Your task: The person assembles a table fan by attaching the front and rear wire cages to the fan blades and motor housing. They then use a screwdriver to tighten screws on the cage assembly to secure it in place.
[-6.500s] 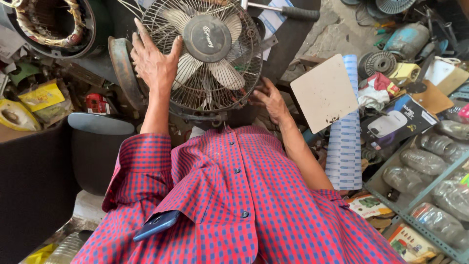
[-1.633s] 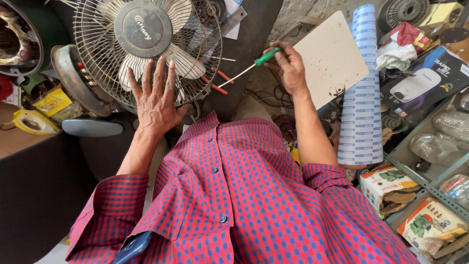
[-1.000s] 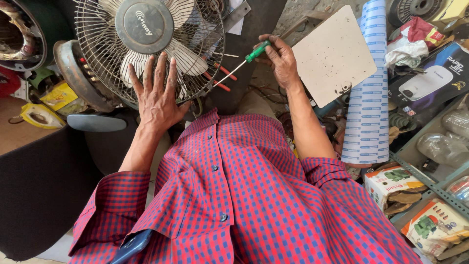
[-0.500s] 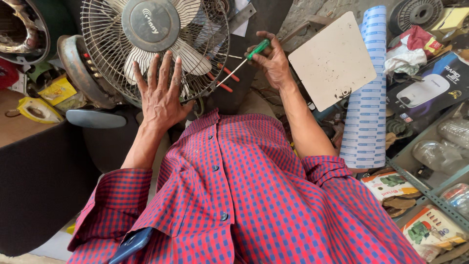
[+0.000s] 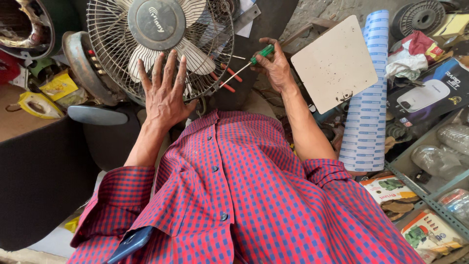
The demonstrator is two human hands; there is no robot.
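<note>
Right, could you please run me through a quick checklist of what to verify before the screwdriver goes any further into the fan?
1. Left hand flat on the fan grille, steadying it: ok.
2. Right hand gripping the screwdriver by its green handle: ok.
3. Screwdriver tip at the grille's rim: ok; seated on a fastener: cannot tell.
4. Blades at rest: cannot tell from one picture.
5. Fan unplugged: cannot tell, no plug in view.
6. Left fingers outside the grille wires: ok.

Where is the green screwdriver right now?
In the head view, the green screwdriver is up top, held in the right hand, its tip aimed at the fan's wire grille, left of the white board.
</note>
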